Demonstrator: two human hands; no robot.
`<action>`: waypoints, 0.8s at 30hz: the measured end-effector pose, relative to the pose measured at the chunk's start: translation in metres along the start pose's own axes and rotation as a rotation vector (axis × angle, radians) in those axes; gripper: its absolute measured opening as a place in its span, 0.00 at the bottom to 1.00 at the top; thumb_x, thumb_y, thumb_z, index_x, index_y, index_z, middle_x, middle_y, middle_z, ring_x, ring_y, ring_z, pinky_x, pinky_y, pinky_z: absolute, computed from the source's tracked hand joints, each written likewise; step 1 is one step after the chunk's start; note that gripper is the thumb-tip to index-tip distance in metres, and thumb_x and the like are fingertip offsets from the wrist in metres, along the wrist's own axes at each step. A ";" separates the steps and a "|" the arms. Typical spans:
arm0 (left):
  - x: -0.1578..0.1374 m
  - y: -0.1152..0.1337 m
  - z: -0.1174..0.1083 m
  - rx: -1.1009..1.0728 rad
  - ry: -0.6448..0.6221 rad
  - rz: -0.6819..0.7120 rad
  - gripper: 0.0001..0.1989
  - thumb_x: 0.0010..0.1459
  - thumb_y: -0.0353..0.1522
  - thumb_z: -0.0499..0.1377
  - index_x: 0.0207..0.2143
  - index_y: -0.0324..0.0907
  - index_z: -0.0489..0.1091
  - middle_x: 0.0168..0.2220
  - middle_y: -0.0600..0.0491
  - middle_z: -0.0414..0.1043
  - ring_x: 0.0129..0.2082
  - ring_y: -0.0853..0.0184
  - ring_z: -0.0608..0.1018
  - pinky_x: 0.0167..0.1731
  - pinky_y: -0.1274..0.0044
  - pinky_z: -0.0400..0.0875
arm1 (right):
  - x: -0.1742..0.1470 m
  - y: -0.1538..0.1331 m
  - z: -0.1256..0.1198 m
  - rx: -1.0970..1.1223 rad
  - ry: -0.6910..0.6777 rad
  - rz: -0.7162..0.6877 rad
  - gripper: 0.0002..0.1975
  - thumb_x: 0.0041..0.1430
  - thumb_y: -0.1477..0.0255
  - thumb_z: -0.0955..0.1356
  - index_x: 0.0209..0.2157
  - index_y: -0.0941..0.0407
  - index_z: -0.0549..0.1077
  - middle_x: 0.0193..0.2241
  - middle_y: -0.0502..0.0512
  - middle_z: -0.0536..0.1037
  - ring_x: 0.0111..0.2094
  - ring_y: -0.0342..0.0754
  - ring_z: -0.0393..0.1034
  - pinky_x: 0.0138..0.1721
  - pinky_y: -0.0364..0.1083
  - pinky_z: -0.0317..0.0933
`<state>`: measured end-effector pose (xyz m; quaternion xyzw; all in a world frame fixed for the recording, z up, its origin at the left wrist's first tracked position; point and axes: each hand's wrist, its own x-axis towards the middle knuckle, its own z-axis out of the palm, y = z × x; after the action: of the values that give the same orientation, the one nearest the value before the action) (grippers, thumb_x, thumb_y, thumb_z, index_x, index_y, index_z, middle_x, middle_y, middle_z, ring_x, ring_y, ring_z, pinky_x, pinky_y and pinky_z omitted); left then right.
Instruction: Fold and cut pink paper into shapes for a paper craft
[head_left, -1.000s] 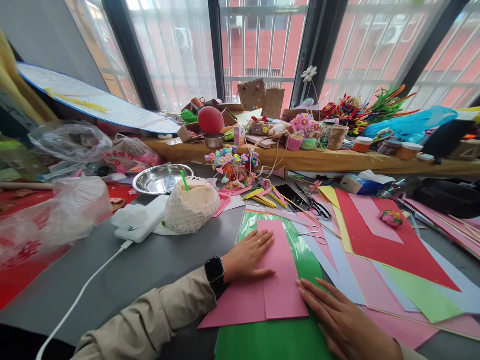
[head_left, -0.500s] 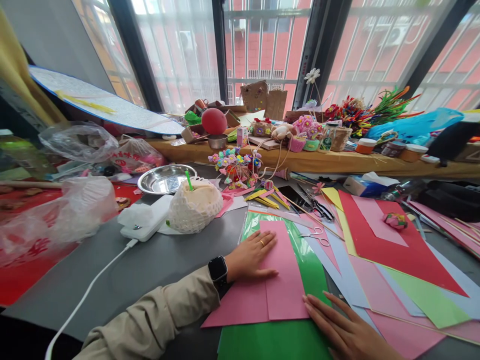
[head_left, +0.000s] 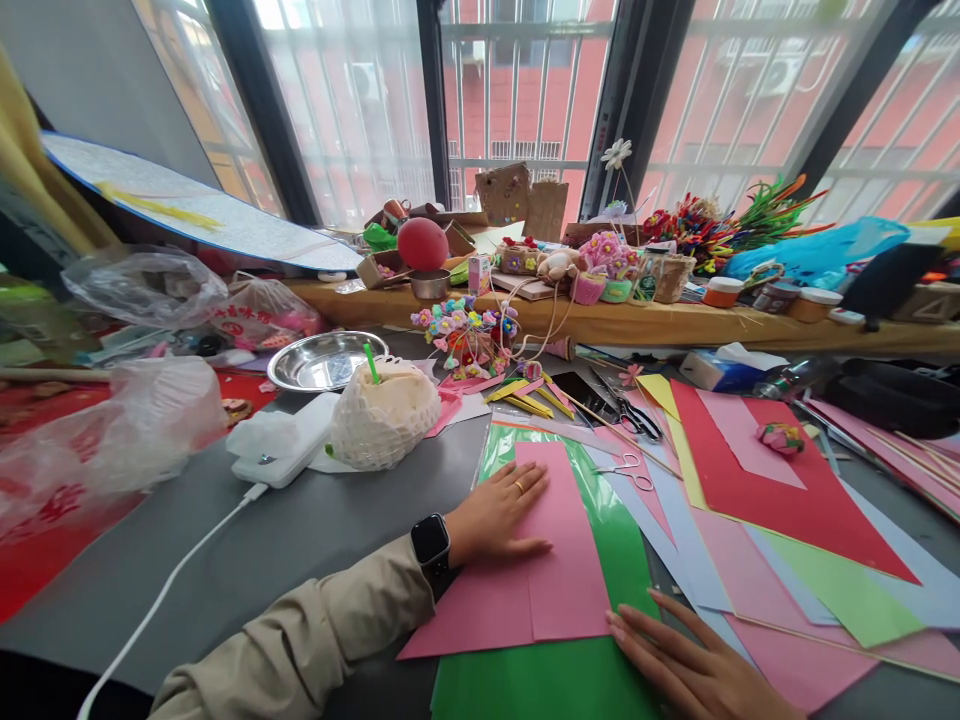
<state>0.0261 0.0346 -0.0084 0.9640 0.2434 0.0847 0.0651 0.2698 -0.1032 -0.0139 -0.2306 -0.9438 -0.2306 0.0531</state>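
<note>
A pink sheet of paper [head_left: 566, 560], folded with one flap over the other part, lies on a glossy green pack [head_left: 540, 685] in front of me. My left hand [head_left: 499, 515] rests flat on the pink paper's left side, fingers spread, with a ring and a dark watch showing. At the paper's lower right corner, the fingertips of my right hand [head_left: 690, 655] touch its edge. That hand is stretched out over the green pack, its thumb raised a little from the fingers. Small pink-handled scissors [head_left: 634, 470] lie just beyond the pack.
Coloured sheets, a red one [head_left: 787, 500] among them, spread out on the right. Black scissors [head_left: 637, 415] lie farther back. On the left are a coconut in white foam net [head_left: 384, 415], a steel plate [head_left: 326, 385] and a white charger [head_left: 285, 450] with its cable. Crafts crowd the ledge [head_left: 630, 325].
The view has shifted slightly, so everything sits a little farther left. Both hands keep nearly the same places on the pink paper.
</note>
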 end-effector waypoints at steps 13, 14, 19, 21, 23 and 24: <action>0.000 -0.001 0.002 0.011 0.024 0.006 0.36 0.51 0.50 0.43 0.55 0.34 0.45 0.56 0.43 0.45 0.56 0.59 0.50 0.53 0.68 0.42 | 0.002 0.003 -0.009 0.019 0.012 -0.049 0.17 0.56 0.79 0.54 0.46 0.61 0.64 0.45 0.52 0.69 0.46 0.45 0.61 0.43 0.43 0.62; 0.000 -0.001 0.002 0.016 0.025 0.006 0.36 0.51 0.50 0.43 0.55 0.34 0.46 0.56 0.43 0.45 0.56 0.59 0.50 0.53 0.68 0.43 | 0.002 0.003 -0.009 0.038 0.021 -0.040 0.16 0.57 0.78 0.55 0.46 0.61 0.64 0.44 0.53 0.69 0.46 0.45 0.62 0.43 0.43 0.61; -0.001 0.004 0.003 0.078 0.031 -0.060 0.36 0.51 0.51 0.40 0.55 0.34 0.47 0.56 0.42 0.47 0.55 0.57 0.51 0.52 0.64 0.42 | 0.008 0.007 -0.011 0.168 0.084 0.090 0.14 0.56 0.75 0.58 0.44 0.58 0.65 0.40 0.53 0.73 0.45 0.45 0.63 0.45 0.46 0.60; -0.001 0.007 0.003 0.108 0.036 -0.112 0.36 0.51 0.51 0.40 0.54 0.34 0.47 0.55 0.41 0.48 0.55 0.56 0.52 0.52 0.62 0.41 | 0.017 0.010 -0.012 0.190 0.100 0.164 0.15 0.55 0.73 0.60 0.45 0.58 0.65 0.41 0.54 0.72 0.46 0.47 0.62 0.44 0.46 0.60; -0.001 0.011 0.004 0.136 0.049 -0.163 0.37 0.51 0.51 0.39 0.54 0.33 0.49 0.55 0.40 0.49 0.54 0.55 0.52 0.51 0.60 0.39 | 0.029 0.012 -0.009 0.179 0.096 0.243 0.18 0.53 0.70 0.62 0.46 0.59 0.64 0.43 0.56 0.70 0.46 0.49 0.62 0.44 0.47 0.61; -0.001 0.012 0.004 0.149 0.059 -0.187 0.37 0.51 0.51 0.39 0.54 0.33 0.49 0.55 0.40 0.49 0.54 0.54 0.53 0.51 0.59 0.39 | 0.035 0.012 -0.006 0.173 0.098 0.263 0.20 0.52 0.68 0.62 0.47 0.61 0.63 0.44 0.58 0.69 0.46 0.50 0.62 0.43 0.48 0.61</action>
<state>0.0315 0.0228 -0.0101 0.9364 0.3395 0.0883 -0.0063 0.2444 -0.0822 0.0039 -0.3351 -0.9181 -0.1504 0.1487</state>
